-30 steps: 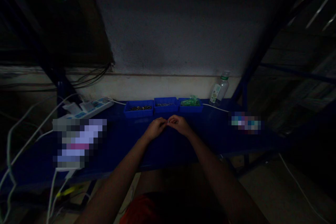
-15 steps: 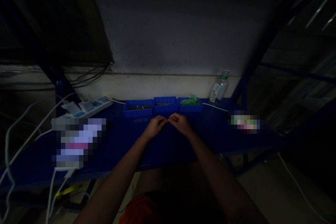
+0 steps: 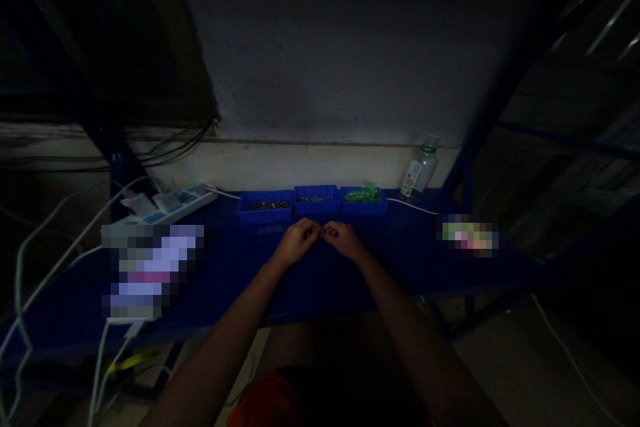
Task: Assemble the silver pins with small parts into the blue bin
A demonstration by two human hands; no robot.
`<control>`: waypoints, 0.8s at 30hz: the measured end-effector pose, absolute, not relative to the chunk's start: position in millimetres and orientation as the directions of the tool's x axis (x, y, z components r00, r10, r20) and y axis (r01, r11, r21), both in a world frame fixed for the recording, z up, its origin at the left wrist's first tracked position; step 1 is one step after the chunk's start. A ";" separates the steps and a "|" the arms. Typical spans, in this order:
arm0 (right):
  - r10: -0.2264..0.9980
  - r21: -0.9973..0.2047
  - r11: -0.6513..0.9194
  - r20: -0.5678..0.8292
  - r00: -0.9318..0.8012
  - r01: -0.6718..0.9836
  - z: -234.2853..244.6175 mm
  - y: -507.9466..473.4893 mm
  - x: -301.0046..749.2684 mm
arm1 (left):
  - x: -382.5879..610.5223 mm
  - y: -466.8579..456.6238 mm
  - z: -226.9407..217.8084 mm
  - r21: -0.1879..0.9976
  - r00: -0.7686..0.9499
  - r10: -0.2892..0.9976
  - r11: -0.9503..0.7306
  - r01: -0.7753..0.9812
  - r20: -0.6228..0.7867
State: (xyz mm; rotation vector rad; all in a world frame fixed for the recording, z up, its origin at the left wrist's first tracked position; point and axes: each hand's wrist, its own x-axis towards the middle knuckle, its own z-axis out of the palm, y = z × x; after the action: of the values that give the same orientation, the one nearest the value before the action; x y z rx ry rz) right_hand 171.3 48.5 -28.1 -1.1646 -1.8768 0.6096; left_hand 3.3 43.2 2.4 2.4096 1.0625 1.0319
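Note:
My left hand (image 3: 299, 240) and my right hand (image 3: 343, 238) meet fingertip to fingertip above the blue table (image 3: 320, 287). Both are closed in a pinch, and whatever lies between the fingers is too small and dark to make out. Just beyond them three blue trays stand in a row. The left tray (image 3: 265, 215) holds small brassy metal pieces (image 3: 269, 205). Thin silvery metal pieces (image 3: 314, 199) lie in the middle tray (image 3: 317, 208). Green translucent plastic pieces (image 3: 364, 194) are heaped in the right tray (image 3: 364, 209).
A white power strip (image 3: 165, 210) with plugs and cables lies at the back left. Near it is a blurred-out object (image 3: 155, 270) with white cables. A clear bottle (image 3: 420, 173) leans against the wall at back right. Another blurred-out item (image 3: 469, 235) lies at the right.
My left fingers have curled in a little more, and both hands stay pinched together in nearly the same place. The whole view has shifted slightly.

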 end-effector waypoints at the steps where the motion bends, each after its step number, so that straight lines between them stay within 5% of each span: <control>1: 0.891 -0.754 0.453 0.401 -0.214 0.476 -28.3 49.0 171.5 | 2.5 44.0 2.5 0.530 0.443 0.745 -0.667 0.524 0.499; 12: 0.863 -0.776 0.503 0.478 -0.165 0.380 -22.7 46.0 169.4 | 1.2 50.6 -9.2 0.523 0.528 0.783 -0.617 0.588 0.329; 24: 0.914 -0.813 0.396 0.393 -0.099 0.426 -26.4 48.3 173.4 | 1.9 46.1 0.0 0.548 0.412 0.796 -0.605 0.578 0.444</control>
State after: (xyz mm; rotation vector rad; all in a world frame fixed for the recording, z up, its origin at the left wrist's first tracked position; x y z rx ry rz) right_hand 173.4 48.3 -26.4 -1.1864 -1.7024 0.6423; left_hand 1.9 46.1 0.0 2.3627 1.1906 0.9962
